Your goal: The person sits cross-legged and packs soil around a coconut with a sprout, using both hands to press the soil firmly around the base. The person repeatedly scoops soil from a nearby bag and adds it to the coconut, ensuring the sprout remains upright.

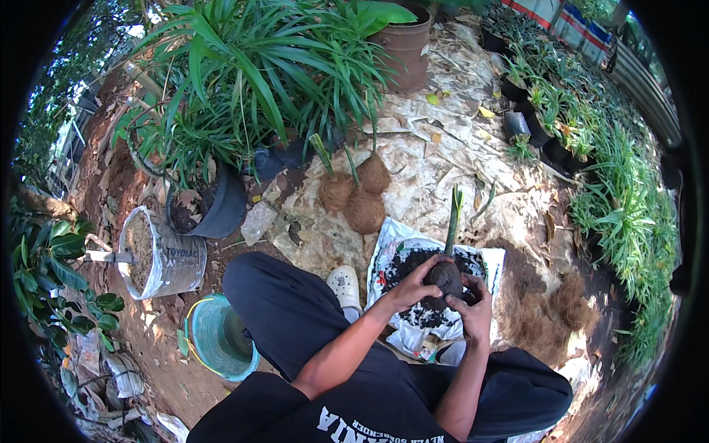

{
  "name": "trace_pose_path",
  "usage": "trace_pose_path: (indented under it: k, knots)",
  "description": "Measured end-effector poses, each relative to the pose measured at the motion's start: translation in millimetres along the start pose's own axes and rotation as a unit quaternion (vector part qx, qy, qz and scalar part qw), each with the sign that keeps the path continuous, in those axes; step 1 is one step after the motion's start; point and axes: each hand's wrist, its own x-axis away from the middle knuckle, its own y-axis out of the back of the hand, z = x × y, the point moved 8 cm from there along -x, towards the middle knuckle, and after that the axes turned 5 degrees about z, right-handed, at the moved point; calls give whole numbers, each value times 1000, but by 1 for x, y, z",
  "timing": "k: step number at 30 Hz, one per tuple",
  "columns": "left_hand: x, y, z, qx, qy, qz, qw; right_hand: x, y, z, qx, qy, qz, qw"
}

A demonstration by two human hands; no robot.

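Note:
A dark soil ball (445, 276) with a green plant shoot (452, 220) rising from it sits between both my hands. My left hand (413, 286) cups its left side and my right hand (475, 310) wraps its right and lower side. Beneath them lies a white plastic sheet (391, 240) covered with dark loose soil (413, 262). Just beyond the sheet stand three brown fibre-wrapped root balls (357, 193) with cut green stems.
A teal bucket (218, 337) sits at my left knee, beside a white bag of soil (164, 260) and a black pot (218, 207). Large leafy plants (258, 66) fill the back left. Rows of small potted plants (591, 148) line the right. Brown coir fibre (554, 310) lies right.

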Motion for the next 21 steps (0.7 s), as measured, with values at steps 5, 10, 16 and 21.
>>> trace_pose_path:
  k: [5, 10, 16, 21]
  knots:
    - [-3, -2, 0, -34, -13, 6, 999, 3, 2, 6, 8, -1, -15, 1000]
    - [-6, 13, 20, 143, 8, -71, 987, -1, -2, 4, -11, -12, 19, 1000]
    - [-1, 44, 31, 266, -8, -201, 943, -42, 40, -62, -48, -86, -111, 989]
    - [0, 50, 19, 354, -11, -141, 924, -78, 51, -154, 263, -183, -164, 933]
